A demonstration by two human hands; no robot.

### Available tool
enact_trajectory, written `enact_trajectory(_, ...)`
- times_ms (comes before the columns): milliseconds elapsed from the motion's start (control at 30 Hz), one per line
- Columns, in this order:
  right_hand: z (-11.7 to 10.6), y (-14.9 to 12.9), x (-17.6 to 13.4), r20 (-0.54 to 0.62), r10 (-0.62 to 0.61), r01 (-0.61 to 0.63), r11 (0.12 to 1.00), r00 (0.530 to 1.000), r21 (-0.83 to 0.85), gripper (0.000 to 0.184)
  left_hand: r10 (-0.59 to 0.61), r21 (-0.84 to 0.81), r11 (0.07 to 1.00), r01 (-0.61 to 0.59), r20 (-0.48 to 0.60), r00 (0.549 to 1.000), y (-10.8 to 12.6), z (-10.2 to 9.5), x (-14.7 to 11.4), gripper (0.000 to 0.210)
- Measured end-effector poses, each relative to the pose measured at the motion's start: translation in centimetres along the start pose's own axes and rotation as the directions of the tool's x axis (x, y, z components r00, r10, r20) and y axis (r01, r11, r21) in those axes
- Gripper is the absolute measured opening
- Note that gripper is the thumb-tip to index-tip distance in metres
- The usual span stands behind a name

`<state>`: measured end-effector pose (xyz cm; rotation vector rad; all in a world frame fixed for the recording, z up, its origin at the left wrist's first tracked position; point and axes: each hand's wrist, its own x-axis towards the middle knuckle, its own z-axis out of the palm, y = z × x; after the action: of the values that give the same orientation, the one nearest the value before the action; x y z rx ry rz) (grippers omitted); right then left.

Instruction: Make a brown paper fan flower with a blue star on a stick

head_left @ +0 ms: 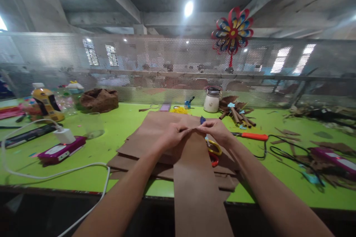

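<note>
A long strip of brown paper-like sheet [197, 189] hangs from my two hands down over the table's front edge. My left hand [176, 133] pinches the strip's far end between thumb and fingers. Close beside it, my right hand [215, 129] is closed on the same end, the fingertips of both hands almost meeting. Beneath them lies a stack of larger brown sheets [147, 133] with uneven edges. Scissors with yellow and red handles [214, 148] rest on the stack, partly hidden by the strip and my right arm.
A purple power strip [62, 150] with a white charger [63, 135] stands left, its cable crossing the front edge. Right lie an orange-handled tool [254, 136] with a black cord, brown scraps and another purple strip [335, 161]. A white jar [211, 100] and yellow bottle [47, 102] stand farther back.
</note>
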<state>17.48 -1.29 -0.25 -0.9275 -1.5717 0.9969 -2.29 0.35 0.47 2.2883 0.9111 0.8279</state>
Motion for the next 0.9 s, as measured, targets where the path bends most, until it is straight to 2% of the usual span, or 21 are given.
enact_trajectory(167,-0.6,0.0,-0.1,0.113,0.047,-0.03,0.989,0.993,-0.142,0.032,-0.088,-0.019,0.996,0.09,0.094,0.992,0.0,-0.3,0.0,0.039)
enact_trajectory(300,-0.4,0.0,-0.1,0.214,0.035,0.02,0.968,0.976,-0.249,0.031,-0.09,-0.023,0.995,0.094,0.136,0.987,0.0,-0.2,0.0,0.04)
enact_trajectory(467,-0.2,0.1,-0.1,0.207,0.032,0.046,0.931,0.978,-0.361,0.034,-0.095,-0.039,0.994,0.103,0.163,0.982,0.5,-0.2,-0.1,0.04)
enact_trajectory(667,-0.8,0.3,-0.1,0.218,0.04,0.042,0.932,0.975,-0.36,0.035,-0.149,0.003,0.988,0.152,0.216,0.965,0.6,-1.1,-0.5,0.037)
enact_trajectory(900,-1.1,0.4,-0.1,0.273,0.037,0.06,0.939,0.961,-0.339,0.036,-0.14,0.027,0.99,0.138,0.227,0.964,0.2,-1.2,-0.4,0.038)
